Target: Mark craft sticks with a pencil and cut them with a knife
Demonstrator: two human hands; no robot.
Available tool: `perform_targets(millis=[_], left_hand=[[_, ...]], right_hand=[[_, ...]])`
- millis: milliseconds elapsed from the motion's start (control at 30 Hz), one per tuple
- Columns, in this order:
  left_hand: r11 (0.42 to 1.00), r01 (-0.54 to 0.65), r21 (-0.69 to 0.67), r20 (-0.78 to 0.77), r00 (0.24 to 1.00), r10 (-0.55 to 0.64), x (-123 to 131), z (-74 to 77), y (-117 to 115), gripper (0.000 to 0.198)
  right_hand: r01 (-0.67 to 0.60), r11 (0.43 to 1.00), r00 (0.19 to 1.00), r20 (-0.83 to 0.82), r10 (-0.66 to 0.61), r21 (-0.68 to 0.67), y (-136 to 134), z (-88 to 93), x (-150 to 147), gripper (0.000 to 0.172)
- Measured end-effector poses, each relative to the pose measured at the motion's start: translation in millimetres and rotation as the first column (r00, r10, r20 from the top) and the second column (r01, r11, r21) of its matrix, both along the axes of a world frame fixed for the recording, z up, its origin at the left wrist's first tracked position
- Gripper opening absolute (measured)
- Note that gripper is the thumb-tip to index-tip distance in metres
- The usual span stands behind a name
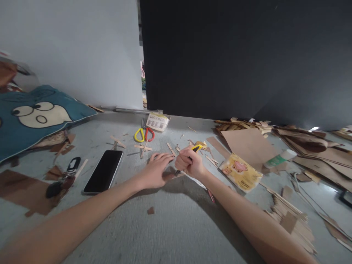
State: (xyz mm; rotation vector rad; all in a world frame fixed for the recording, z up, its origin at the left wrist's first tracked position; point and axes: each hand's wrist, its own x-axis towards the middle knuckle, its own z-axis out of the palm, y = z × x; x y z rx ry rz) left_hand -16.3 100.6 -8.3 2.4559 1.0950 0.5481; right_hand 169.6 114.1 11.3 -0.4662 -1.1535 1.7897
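Observation:
My right hand (189,161) is closed in a fist around a yellow and black cutter (197,147), its lower tip pointing down at the grey surface. Beside it, my left hand (157,170) lies low over the surface, fingers reaching toward the right hand. A thin wooden stick (178,176) shows between the two hands; whether the left fingers press on it is hard to see. Crossed wooden sticks (143,147) lie just beyond the left hand, and another stick (171,149) rests ahead of the fingertips.
Scissors (144,135) and a white pack (157,121) lie farther back. A phone (103,171), keys (63,183) and a blue cushion (55,117) are at left. To the right are a yellow pack (240,172), cardboard (249,145), a glue stick (280,158) and piled sticks (294,220).

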Motion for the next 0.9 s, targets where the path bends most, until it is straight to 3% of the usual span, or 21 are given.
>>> perform_targets(millis=[267, 433, 567, 700, 900], left_hand=[[0.998, -0.047, -0.038, 0.089, 0.995, 0.051, 0, -3.5, 3, 0.050], [0.957, -0.245, -0.154, 0.358, 0.889, 0.285, -5, -12.4, 12, 0.029], [0.892, -0.413, -0.186, 0.410, 0.792, 0.452, -8, -17.4, 18, 0.024], [0.873, -0.456, -0.176, 0.428, 0.763, 0.485, -9, -21.8, 22, 0.025], [0.875, -0.458, -0.158, 0.450, 0.755, 0.477, -9, -26.9, 24, 0.026]], right_hand=[[0.014, 1.000, 0.999, -0.049, -0.014, -0.003, 0, -7.1, 3, 0.058], [0.043, 0.999, 0.995, -0.093, -0.043, -0.002, -5, -7.5, 4, 0.058], [0.065, 0.998, 0.994, -0.088, -0.063, 0.017, -10, 6.2, 3, 0.059], [0.109, 0.993, 0.992, -0.070, -0.106, 0.045, -13, 15.3, 2, 0.057], [0.121, 0.992, 0.991, -0.053, -0.122, -0.024, -10, -5.6, -5, 0.058]])
